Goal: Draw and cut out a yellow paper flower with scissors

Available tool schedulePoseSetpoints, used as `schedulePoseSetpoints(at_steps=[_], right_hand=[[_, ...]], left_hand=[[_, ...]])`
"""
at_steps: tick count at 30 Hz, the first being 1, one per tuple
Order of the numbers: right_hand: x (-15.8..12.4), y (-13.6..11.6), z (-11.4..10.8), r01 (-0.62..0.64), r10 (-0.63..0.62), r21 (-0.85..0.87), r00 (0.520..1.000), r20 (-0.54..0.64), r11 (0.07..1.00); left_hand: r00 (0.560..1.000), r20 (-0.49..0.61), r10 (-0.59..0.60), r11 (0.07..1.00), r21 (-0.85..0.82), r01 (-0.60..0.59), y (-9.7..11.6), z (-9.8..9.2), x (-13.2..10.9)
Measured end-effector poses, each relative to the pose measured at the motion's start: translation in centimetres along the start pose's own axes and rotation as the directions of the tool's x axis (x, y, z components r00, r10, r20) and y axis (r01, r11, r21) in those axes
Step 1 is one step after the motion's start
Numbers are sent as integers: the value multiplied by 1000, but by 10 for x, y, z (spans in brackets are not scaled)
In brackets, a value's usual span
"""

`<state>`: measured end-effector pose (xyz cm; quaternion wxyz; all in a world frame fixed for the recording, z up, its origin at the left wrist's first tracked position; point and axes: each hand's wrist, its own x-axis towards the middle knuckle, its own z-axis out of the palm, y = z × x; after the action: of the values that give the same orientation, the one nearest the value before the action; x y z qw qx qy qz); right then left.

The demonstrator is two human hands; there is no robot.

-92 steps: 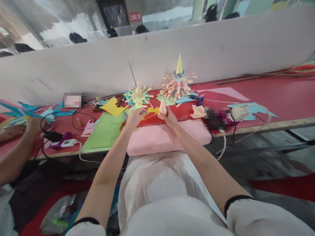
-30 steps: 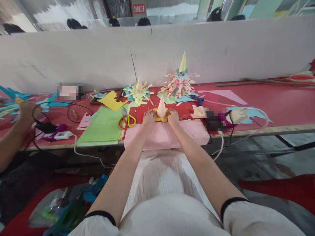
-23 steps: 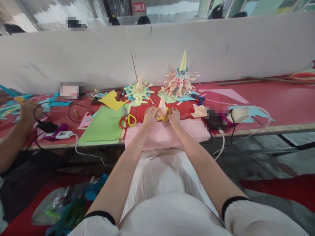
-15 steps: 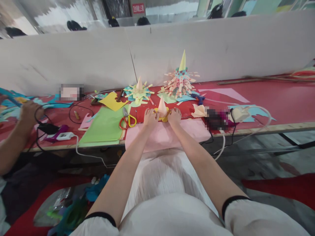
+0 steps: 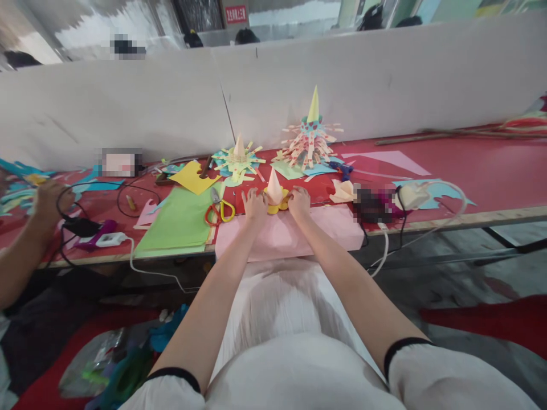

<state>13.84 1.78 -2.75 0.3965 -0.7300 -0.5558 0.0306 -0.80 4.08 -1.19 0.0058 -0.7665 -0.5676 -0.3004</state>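
A pale pink paper cone (image 5: 274, 185) stands upright on a yellow petalled paper base (image 5: 277, 207), between my two hands. On its left side, my left hand (image 5: 255, 205) has its fingers spread beside the base. My right hand (image 5: 299, 202) has its fingertips pinched on the base's right edge. Under my wrists lies a pink sheet (image 5: 282, 236) at the table's front edge. Scissors with red and yellow handles (image 5: 220, 210) rest to the left, on green sheets (image 5: 177, 222).
Behind stand a small paper tower (image 5: 239, 162) and a taller one (image 5: 314, 139), near a blue glue gun (image 5: 341, 169). Cables and a white plug (image 5: 111, 239) lie left. Another person's hand (image 5: 53, 199) is at far left. A white partition (image 5: 162, 102) rises behind.
My left hand has opened its fingers and come off the yellow base. More of the base shows between my hands. The view has shifted slightly.
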Motion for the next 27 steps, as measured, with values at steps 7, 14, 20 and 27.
schedulePoseSetpoints(at_steps=[7,14,20,27], right_hand=[[0,-4,-3,52,-53,14,997,54,999],[-1,-6,-7,67,-68,40,997,40,997],[-1,-3,-6,107,-110,69,993,47,992],[-1,-2,-6,114,-117,51,991,69,992]], left_hand=[[991,-97,-90,986,-149,75,-1,-9,1],[984,-127,-125,974,-206,98,-5,-9,2],[996,-71,-51,973,-227,34,-4,-7,2],[995,-39,-87,970,-233,76,-1,-11,3]])
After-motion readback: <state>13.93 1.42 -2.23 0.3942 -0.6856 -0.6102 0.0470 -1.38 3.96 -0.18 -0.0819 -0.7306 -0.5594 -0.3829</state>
